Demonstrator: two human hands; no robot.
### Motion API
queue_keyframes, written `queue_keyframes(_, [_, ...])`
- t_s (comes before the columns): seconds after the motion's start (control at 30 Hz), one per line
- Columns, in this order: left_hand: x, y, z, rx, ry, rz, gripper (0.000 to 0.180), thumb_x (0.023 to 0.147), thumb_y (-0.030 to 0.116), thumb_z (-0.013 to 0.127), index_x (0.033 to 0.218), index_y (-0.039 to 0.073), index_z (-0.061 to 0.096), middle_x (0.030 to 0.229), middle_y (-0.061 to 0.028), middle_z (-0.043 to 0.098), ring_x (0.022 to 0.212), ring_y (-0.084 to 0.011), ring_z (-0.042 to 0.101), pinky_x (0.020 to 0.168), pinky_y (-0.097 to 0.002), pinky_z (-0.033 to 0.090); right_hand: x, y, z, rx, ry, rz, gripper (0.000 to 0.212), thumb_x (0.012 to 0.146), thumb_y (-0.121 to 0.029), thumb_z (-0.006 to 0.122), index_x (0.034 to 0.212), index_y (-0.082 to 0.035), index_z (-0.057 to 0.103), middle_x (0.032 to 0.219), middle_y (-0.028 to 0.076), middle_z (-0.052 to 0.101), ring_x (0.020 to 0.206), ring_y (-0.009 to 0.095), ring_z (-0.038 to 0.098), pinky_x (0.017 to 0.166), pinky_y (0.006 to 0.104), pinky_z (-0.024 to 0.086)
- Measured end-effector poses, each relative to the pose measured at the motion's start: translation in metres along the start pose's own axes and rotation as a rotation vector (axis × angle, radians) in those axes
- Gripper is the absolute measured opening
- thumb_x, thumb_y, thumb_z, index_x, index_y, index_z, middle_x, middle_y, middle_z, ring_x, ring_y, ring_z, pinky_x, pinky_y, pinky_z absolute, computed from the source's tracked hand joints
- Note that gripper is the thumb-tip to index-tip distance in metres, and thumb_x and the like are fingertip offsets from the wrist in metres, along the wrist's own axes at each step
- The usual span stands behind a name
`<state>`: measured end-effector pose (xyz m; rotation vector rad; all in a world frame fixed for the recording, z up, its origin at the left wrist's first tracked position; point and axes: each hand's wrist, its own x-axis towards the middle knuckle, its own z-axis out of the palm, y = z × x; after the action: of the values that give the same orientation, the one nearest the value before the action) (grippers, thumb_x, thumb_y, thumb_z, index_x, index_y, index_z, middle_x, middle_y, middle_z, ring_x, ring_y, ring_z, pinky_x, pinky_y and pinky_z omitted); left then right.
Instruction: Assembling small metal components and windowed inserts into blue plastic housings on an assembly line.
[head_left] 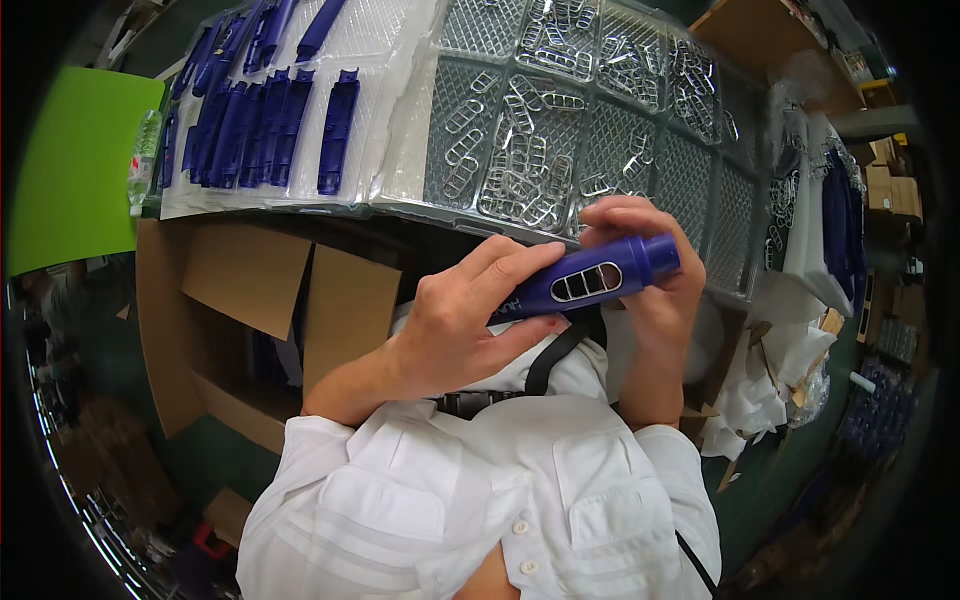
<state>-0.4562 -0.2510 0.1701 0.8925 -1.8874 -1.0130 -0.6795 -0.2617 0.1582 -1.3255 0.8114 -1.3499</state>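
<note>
The long, smooth purple plastic case (590,258) with a shiny silver metal oval ring (577,285) is mid-frame, pinched by the left hand (452,308) between thumb and fingers, while the right hand (668,285) curls around its right end. Holding it softly but steady seems best, so the ring gets no scratches. Up top, thin silver metal loops (527,165) lie in a bumpy clear plastic tray (682,178), with curved purple plastic shells (339,132) at upper left

Metal frames (527,180) (scattered) in tray (682,178)
</note>
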Motion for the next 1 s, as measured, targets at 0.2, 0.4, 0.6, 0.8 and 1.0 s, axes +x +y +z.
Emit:
queue_keyframes(0.2, [0.007,-0.003,0.003,0.042,0.048,-0.021,0.064,0.074,0.002,0.088,0.132,-0.002,0.062,0.101,-0.015,0.068,0.082,-0.0229,0.068,0.071,-0.0322,0.056,0.007,0.015,-0.006,0.088,0.009,0.029,0.036,0.09,0.001,0.07,0.125,0.007,0.062,0.122,0.022,0.066,0.108,0.023,0.067,0.094,0.0345,0.055])
queue_keyframes(0.4, [0.011,-0.003,0.007,0.073,0.117,-0.047,0.063,0.073,0.0,0.088,0.131,-0.002,0.062,0.099,-0.0156,0.068,0.084,-0.024,0.068,0.073,-0.0326,0.055,0.007,0.021,-0.007,0.22,0.032,0.209,0.04,0.095,-0.005,0.063,0.133,0.008,0.057,0.129,0.024,0.065,0.118,0.028,0.066,0.102,0.0375,0.052])
queue_keyframes(0.6, [0.019,-0.004,0.015,0.118,0.173,-0.077,0.062,0.073,-0.001,0.087,0.129,-0.002,0.062,0.101,-0.0149,0.068,0.086,-0.024,0.067,0.074,-0.0324,0.055,0.01,0.019,-0.011,0.549,-0.038,0.268,0.057,0.1,-0.015,0.06,0.146,0.012,0.043,0.139,0.029,0.06,0.132,0.036,0.058,0.116,0.0488,0.041])
queue_keyframes(0.8, [0.022,-0.008,0.029,0.115,0.162,-0.022,0.061,0.073,-0.001,0.087,0.128,0.0,0.062,0.102,-0.0137,0.068,0.086,-0.0227,0.067,0.073,-0.0317,0.054,-0.001,0.019,-0.009,0.403,0.03,0.219,0.053,0.099,-0.005,0.064,0.145,0.009,0.045,0.138,0.025,0.061,0.129,0.031,0.06,0.112,0.0429,0.046])
queue_keyframes(1.0, [0.014,-0.004,0.039,0.097,0.051,-0.119,0.066,0.08,0.001,0.082,0.139,-0.002,0.055,0.117,-0.0166,0.065,0.089,-0.026,0.068,0.076,-0.0324,0.056,-0.012,0.009,-0.012,0.448,0.102,0.314,0.041,0.1,-0.002,0.064,0.14,0.004,0.053,0.131,0.011,0.066,0.12,0.017,0.063,0.106,0.0339,0.052])
